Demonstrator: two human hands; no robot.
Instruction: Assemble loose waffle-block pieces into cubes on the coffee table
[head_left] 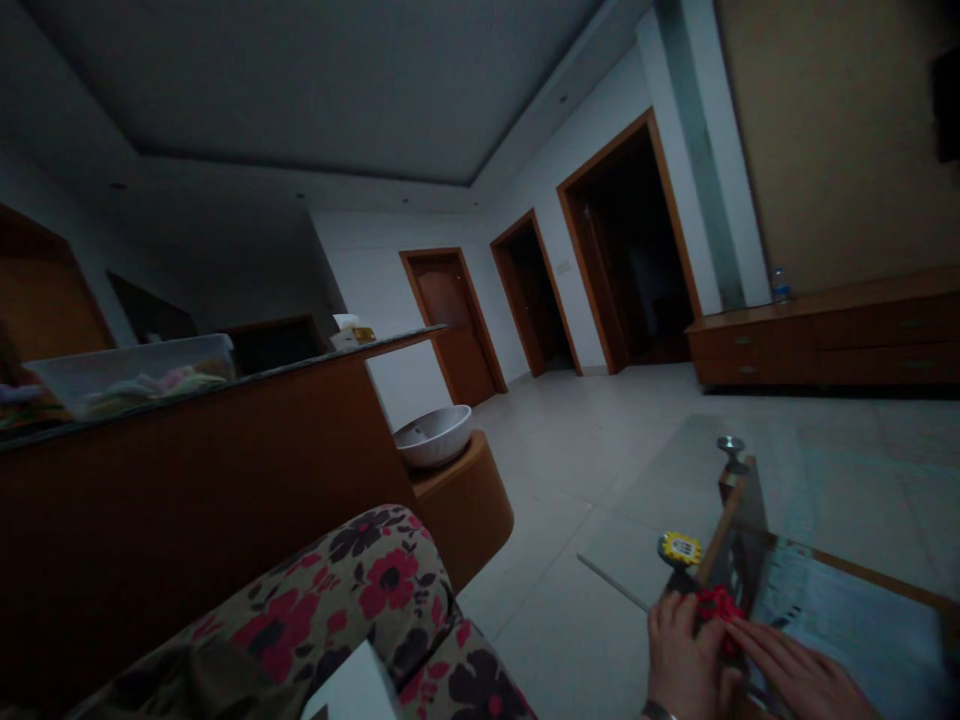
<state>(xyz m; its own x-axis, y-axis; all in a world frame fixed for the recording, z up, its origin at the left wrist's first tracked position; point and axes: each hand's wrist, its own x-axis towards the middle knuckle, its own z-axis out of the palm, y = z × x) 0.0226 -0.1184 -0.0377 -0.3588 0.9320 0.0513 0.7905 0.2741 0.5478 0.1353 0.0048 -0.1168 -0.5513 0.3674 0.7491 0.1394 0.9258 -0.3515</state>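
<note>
Low at the right edge of the room view, my left hand [684,655] and my right hand [799,668] come together over a glass-topped table. Between their fingertips is a small bright red, cord-like item [720,604], looped or knotted; its exact kind is too blurred to tell. Fingers of both hands close on it, the left from the near left side, the right from the right with its fingers fairly straight. Just beyond my left fingers sits a yellow, scallop-edged round piece [681,548] with dark marks. A band circles my left wrist.
Under the glass tabletop [675,470] are a wooden frame and pale papers [847,610]. A flowered sofa [390,575] with a white box [356,688] is at the lower left. Farther off stand a washbasin [435,436], a counter with a plastic bin [150,370], and a low cabinet [825,340].
</note>
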